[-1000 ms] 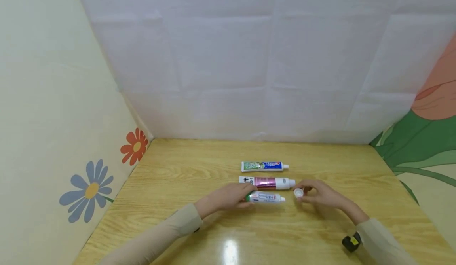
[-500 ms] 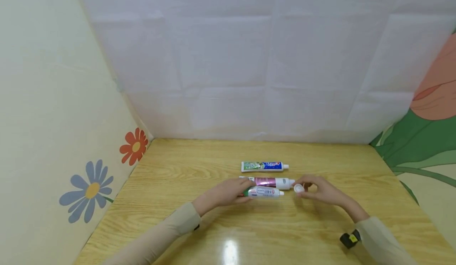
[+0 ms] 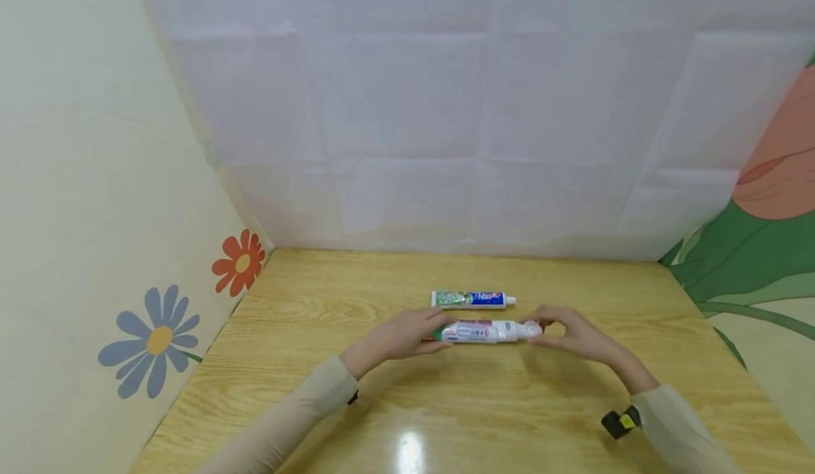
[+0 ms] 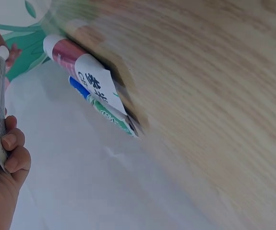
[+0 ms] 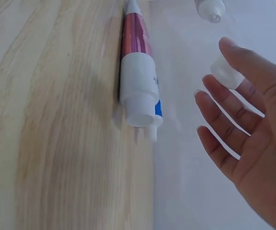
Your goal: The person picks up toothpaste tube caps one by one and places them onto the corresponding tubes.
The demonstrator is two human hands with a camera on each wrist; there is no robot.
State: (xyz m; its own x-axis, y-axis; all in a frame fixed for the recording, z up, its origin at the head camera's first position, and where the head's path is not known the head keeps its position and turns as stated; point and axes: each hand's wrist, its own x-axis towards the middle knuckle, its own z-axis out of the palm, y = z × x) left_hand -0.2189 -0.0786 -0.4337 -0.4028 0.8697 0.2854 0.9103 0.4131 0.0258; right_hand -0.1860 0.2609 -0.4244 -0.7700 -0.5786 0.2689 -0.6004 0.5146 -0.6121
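My left hand [image 3: 407, 334] grips the tail end of a white and green toothpaste tube [image 3: 471, 332], held above the table. Its uncapped nozzle [image 5: 214, 17] points right, toward my right hand [image 3: 576, 334]. Between thumb and index finger, that hand pinches a small white cap [image 5: 225, 73], its hollow side seen in the head view. A small gap separates cap and nozzle in the right wrist view. Behind the held tube, a pink and white toothpaste tube [image 5: 138, 72] lies on the table, mostly hidden in the head view.
A blue and green toothpaste tube [image 3: 471, 299] lies farther back on the wooden table [image 3: 356, 283], its cap end to the right. A white sheet [image 3: 407, 106] hangs behind the table. Painted walls flank both sides. A black device [image 3: 620, 422] sits at my right wrist.
Both hands have moved slightly up and away from me. The held tube now overlaps the pink tube in the head view, and the cap is nearer its nozzle end.
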